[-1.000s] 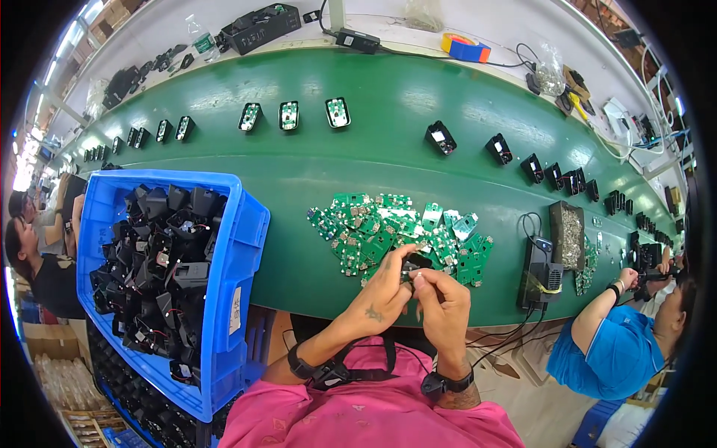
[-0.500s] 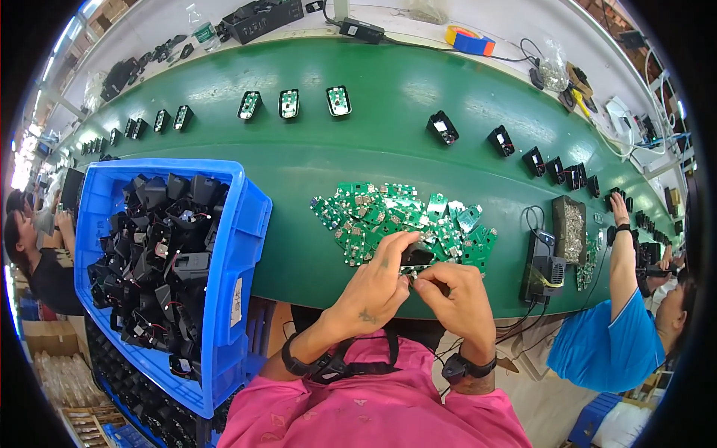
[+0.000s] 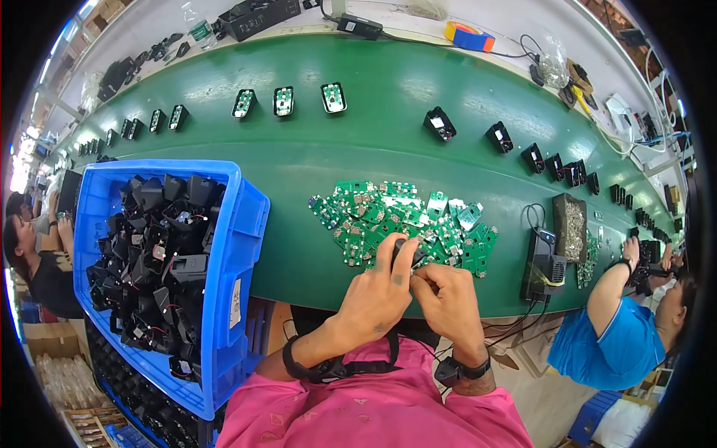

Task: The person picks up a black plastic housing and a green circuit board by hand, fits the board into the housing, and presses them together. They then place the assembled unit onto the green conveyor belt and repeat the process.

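Note:
My left hand [image 3: 376, 293] is closed around a black plastic housing [image 3: 404, 251], most of which its fingers hide. Close against it, my right hand [image 3: 450, 297] has thumb and fingers pinched together. Whatever lies in that pinch is hidden. Just beyond both hands spreads a loose pile of green circuit boards [image 3: 366, 216] on the green work surface [image 3: 287, 261].
At my left stands a blue crate [image 3: 237, 201] full of black housings [image 3: 187, 265]. Housings with boards [image 3: 283, 101] and others [image 3: 440, 124] line the far side. A black power unit [image 3: 539, 265] and a parts tray [image 3: 571, 231] are right, near a blue-shirted person [image 3: 605, 340].
My left hand has turned, its fingers now covering more of the housing. The right hand stays pinched beside it. The person at right has drawn an outstretched arm back.

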A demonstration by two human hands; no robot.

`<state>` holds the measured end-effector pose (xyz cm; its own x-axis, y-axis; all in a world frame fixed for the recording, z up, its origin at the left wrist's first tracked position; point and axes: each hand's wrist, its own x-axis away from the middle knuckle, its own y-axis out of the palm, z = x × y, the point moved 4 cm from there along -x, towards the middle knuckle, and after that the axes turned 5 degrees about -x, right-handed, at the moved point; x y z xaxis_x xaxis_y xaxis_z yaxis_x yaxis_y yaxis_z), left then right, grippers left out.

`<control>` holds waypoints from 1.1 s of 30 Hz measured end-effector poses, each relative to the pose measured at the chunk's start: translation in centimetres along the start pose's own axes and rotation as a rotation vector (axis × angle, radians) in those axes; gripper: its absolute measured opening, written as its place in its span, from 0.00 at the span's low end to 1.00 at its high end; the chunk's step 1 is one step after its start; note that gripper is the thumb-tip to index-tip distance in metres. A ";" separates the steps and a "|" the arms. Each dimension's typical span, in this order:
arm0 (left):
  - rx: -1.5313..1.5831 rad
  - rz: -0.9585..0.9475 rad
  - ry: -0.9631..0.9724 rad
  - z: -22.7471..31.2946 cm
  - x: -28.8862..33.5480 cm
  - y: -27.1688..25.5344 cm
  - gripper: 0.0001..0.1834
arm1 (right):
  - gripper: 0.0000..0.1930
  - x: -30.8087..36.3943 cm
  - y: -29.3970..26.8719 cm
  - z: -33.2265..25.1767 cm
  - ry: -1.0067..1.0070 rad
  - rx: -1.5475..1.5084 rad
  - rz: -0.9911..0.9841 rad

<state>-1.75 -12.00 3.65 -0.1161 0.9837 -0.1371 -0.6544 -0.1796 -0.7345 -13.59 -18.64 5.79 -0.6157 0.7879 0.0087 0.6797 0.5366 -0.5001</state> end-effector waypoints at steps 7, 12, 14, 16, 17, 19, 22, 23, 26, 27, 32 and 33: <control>0.049 0.026 0.019 -1.1 -0.2 0.7 0.35 | 0.05 0.1 0.6 1.0 0.008 -0.063 0.003; 0.811 -0.013 -0.341 -3.4 1.2 1.3 0.31 | 0.12 0.1 0.7 2.8 0.020 -0.160 0.270; 0.972 -0.081 -0.275 -3.4 1.1 1.1 0.34 | 0.11 -0.3 1.6 3.9 0.147 -0.329 -0.014; 0.983 -0.077 -0.219 -3.1 1.1 0.9 0.35 | 0.10 0.2 1.8 4.4 0.252 -0.441 -0.048; 0.903 -0.074 -0.199 -3.4 1.2 0.8 0.34 | 0.10 0.5 1.8 4.3 0.250 -0.440 -0.039; 0.771 -0.024 -0.143 -3.8 0.8 0.8 0.30 | 0.08 1.0 1.4 4.0 0.223 -0.540 0.070; 0.923 0.009 -0.209 -3.9 0.9 1.6 0.30 | 0.06 1.1 2.2 2.9 0.004 -0.682 0.207; 0.973 0.097 -0.229 -3.6 0.8 1.6 0.29 | 0.06 1.0 2.0 2.8 -0.001 -0.683 0.217; 0.944 0.008 -0.165 -4.3 0.2 2.2 0.31 | 0.07 1.2 1.9 3.0 0.129 -0.711 0.097; 0.926 0.020 -0.131 -4.1 0.2 2.0 0.27 | 0.11 1.2 1.8 4.0 0.175 -0.730 0.031; 0.883 0.078 0.006 -4.0 0.5 2.4 0.27 | 0.14 1.0 1.4 3.1 0.093 -0.510 -0.015; 0.821 0.143 0.017 -4.0 0.5 2.2 0.27 | 0.14 1.2 1.5 2.5 0.034 -0.432 0.011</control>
<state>-0.30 -11.89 -0.71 -0.2322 0.9504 -0.2070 -0.9718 -0.2355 0.0084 -14.27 -17.65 2.91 -0.5987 0.8001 0.0373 0.7952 0.5994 -0.0921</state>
